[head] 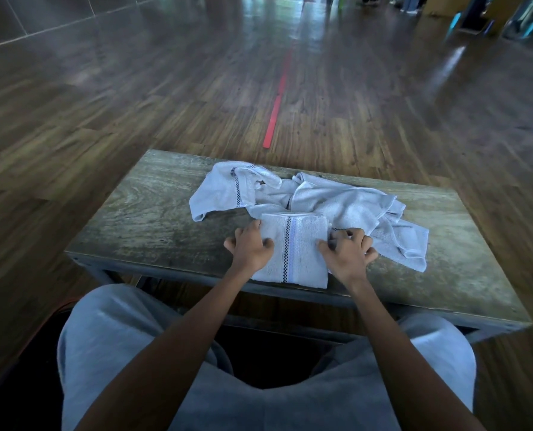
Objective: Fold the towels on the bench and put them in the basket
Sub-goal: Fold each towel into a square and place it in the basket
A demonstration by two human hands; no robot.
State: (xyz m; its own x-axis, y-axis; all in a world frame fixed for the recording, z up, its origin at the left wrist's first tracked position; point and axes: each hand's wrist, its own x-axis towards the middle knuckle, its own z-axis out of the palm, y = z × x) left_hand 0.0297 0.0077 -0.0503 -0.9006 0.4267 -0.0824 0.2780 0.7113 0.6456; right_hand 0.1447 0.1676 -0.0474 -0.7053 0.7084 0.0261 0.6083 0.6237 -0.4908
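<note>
Your left hand (250,247) and right hand (350,248) pinch the folded towel (293,253) with curled fingers (343,235). If you lift one side first, it may flop open or drag the loose towels (336,197).

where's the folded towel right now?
Head view: the folded towel lies at the near edge of the bench, gripped at its sides by the left hand and right hand; loose towels lie just behind and right of it.

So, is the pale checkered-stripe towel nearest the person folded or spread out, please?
Folded: the pale checkered-stripe towel lies as a rectangle on the grey wooden bench, left hand and right hand at its sides.
</note>
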